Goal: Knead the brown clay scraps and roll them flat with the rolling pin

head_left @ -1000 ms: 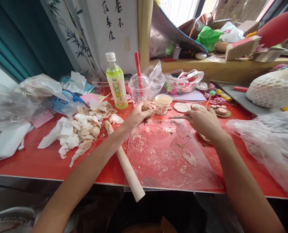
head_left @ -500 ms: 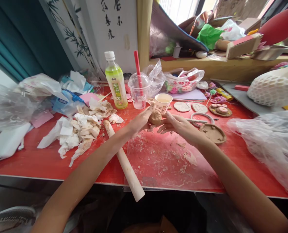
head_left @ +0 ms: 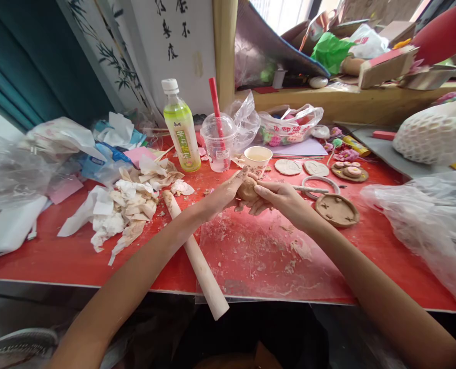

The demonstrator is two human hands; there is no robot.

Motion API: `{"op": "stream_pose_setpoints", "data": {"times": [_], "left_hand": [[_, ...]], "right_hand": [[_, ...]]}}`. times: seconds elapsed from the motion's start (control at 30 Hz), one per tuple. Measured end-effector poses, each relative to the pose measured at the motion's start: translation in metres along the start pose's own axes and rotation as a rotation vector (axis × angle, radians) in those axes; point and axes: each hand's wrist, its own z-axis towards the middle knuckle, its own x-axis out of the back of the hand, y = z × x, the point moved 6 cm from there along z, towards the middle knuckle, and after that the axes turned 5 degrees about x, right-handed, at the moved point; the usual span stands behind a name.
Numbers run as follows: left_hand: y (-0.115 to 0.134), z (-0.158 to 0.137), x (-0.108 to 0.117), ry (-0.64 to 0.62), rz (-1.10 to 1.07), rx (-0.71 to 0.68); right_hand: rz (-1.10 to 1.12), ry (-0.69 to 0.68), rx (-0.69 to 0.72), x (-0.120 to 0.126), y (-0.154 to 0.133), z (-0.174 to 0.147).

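Between my two hands is a rounded lump of brown clay [head_left: 248,190], held above the red table. My left hand [head_left: 233,190] wraps round its left side, thumb on top. My right hand [head_left: 271,195] presses its thumb and fingers onto the right side of the lump. Part of the clay is hidden by the fingers. Just behind the hands stands a paper cup [head_left: 257,157] with pale liquid in it. A shallow clay dish [head_left: 336,210] with small raised bits lies to the right, next to a coiled ring [head_left: 320,185].
A wooden rolling pin [head_left: 197,261] lies slantwise, overhanging the front edge. Crumpled tissues [head_left: 128,205] are heaped at left. A green drink bottle [head_left: 181,128] and a plastic cup with a red straw [head_left: 219,143] stand behind. Clay scraps dot the plastic sheet [head_left: 266,266]. A clear bag [head_left: 423,225] lies right.
My right hand has closed in on the clay lump, its thumb now pressing on it. My left hand still holds the lump. The view has shifted slightly.
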Motion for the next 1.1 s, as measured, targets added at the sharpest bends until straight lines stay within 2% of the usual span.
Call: {"op": "stream_pose_setpoints", "data": {"times": [0.37,0.5,0.63,0.73,0.9,1.03,1.1], "left_hand": [[-0.003,0.003,0.004,0.009,-0.037,0.025],[-0.004,0.002,0.005,0.002,-0.018,0.021],[0.001,0.001,0.005,0.017,0.095,-0.070],[0.002,0.003,0.005,0.055,0.285,-0.107],[0.011,-0.001,0.013,0.339,0.967,-0.276],[0.011,-0.005,0.010,0.319,1.355,-0.278],[0.012,-0.007,0.010,0.341,1.492,-0.244]], "right_hand": [[0.146,-0.070,-0.049,-0.001,0.001,0.000],[0.141,-0.020,-0.048,0.000,0.002,0.002],[0.119,0.043,-0.028,0.003,0.001,0.003],[0.110,0.057,-0.031,0.002,0.001,0.003],[0.237,0.052,-0.046,-0.004,0.002,0.000],[0.366,-0.082,-0.136,-0.014,0.006,-0.003],[0.362,-0.100,-0.181,-0.014,0.009,-0.003]]}}
